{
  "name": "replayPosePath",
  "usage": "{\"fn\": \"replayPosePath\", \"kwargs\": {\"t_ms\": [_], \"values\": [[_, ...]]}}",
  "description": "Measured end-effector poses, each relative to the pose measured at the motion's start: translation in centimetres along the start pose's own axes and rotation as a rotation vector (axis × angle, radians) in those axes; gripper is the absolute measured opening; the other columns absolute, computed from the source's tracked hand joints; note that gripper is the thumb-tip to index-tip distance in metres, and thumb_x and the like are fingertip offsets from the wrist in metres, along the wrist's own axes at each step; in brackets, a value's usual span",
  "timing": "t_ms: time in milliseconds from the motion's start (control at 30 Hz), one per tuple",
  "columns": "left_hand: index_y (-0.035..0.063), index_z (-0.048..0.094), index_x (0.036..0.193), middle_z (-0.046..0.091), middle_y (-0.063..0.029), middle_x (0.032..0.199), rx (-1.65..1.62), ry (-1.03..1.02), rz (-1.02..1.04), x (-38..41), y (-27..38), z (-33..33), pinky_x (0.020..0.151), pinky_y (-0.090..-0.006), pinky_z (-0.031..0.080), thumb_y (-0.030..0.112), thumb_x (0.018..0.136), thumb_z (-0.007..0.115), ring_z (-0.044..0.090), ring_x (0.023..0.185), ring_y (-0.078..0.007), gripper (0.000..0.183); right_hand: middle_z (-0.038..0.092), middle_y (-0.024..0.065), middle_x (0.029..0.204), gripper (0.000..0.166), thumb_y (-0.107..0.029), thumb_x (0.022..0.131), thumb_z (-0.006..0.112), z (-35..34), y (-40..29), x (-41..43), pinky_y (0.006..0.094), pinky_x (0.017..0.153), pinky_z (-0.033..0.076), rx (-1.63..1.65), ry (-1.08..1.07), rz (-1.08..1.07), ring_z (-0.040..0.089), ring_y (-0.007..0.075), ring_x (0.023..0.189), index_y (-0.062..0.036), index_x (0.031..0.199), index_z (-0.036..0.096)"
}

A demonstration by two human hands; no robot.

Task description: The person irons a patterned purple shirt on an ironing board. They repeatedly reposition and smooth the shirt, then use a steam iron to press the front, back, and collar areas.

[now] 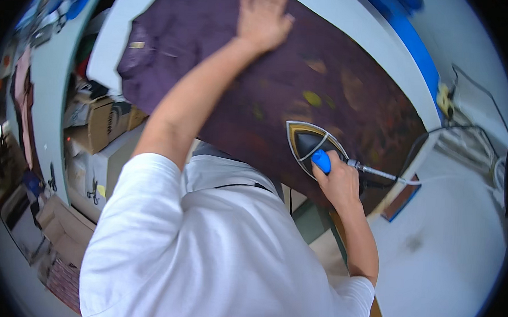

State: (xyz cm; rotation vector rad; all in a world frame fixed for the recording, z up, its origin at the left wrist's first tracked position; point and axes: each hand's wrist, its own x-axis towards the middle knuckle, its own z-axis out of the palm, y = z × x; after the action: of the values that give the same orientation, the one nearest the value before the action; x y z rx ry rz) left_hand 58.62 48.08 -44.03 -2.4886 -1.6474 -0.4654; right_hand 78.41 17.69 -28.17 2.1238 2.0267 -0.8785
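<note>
A dark purple garment (215,83) with patterned patches is spread over a white-topped table (106,60). My left hand (263,21) lies on the cloth near its far edge, fingers extended and holding nothing. In my right hand (339,178) is the handle of a steam iron (309,140), which has a blue part beside my thumb. The iron rests on the garment's near right part, its tip pointing up and left. A hose (386,173) runs from the iron's rear to the right. A small label sits near the garment's collar, at the left.
A black cable (454,126) crosses the table's right edge. Beyond the far edge runs a blue strip (419,51). Cardboard boxes (98,124) stand at left, with scissors (93,191) hanging below them. A reddish-brown board (400,202) lies right of the table.
</note>
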Motion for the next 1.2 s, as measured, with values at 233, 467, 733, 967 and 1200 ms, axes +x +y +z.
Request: {"fn": "replayPosePath", "kwargs": {"t_ms": [233, 467, 733, 967, 1200], "values": [[0.0105, 0.046, 0.151, 0.041, -0.0117, 0.159, -0.076, -0.13, 0.139, -6.0, -12.5, -4.5, 0.123, -0.0496, 0.02, 0.044, 0.1, 0.053, 0.033, 0.149, -0.03, 0.061, 0.066, 0.0298, 0.075, 0.031, -0.031, 0.091, 0.07, -2.0, -5.6, 10.6, 0.0553, 0.066, 0.053, 0.033, 0.153, 0.035, 0.066, 0.0492, 0.073, -0.0007, 0.1, 0.065], [0.011, 0.047, 0.149, 0.045, -0.0147, 0.154, 0.077, -0.024, -0.191, -6.1, -26.7, -3.5, 0.119, -0.0524, 0.028, 0.041, 0.102, 0.053, 0.04, 0.143, -0.0345, 0.056, 0.068, 0.0281, 0.08, 0.038, -0.036, 0.091, 0.07, -6.2, -6.7, 18.3, 0.0475, 0.071, 0.053, 0.148, 0.238, 0.187, 0.069, 0.0458, 0.082, 0.002, 0.095, 0.067], [0.0056, 0.071, 0.092, 0.068, -0.0161, 0.106, -0.194, -0.074, -0.599, -7.9, -31.5, -5.3, 0.085, -0.0459, 0.051, 0.039, 0.084, 0.078, 0.063, 0.103, -0.0342, 0.035, 0.068, 0.0292, 0.081, 0.036, -0.032, 0.091, 0.07, -4.9, -14.3, 20.7, 0.0494, 0.072, 0.052, 0.152, 0.044, -0.028, 0.069, 0.0466, 0.082, 0.0006, 0.105, 0.067], [0.005, 0.064, 0.084, 0.067, -0.009, 0.07, -0.405, -0.088, -0.691, -7.5, -32.3, -5.7, 0.067, -0.038, 0.051, 0.032, 0.083, 0.081, 0.064, 0.067, -0.0256, 0.032, 0.065, 0.03, 0.077, 0.037, -0.033, 0.092, 0.068, -3.7, -23.7, 28.6, 0.0515, 0.071, 0.052, -0.016, 0.057, -0.422, 0.066, 0.048, 0.079, 0.0028, 0.097, 0.063], [0.0065, 0.069, 0.087, 0.071, -0.0101, 0.078, -0.468, -0.09, -0.703, -7.4, -32.5, -5.5, 0.07, -0.0414, 0.052, 0.032, 0.084, 0.077, 0.068, 0.075, -0.0295, 0.027, 0.069, 0.0282, 0.086, 0.037, -0.035, 0.091, 0.066, -3.7, -30.1, 33.6, 0.0534, 0.078, 0.053, -0.153, -0.031, -0.599, 0.068, 0.0463, 0.085, 0.001, 0.1, 0.064]]}}
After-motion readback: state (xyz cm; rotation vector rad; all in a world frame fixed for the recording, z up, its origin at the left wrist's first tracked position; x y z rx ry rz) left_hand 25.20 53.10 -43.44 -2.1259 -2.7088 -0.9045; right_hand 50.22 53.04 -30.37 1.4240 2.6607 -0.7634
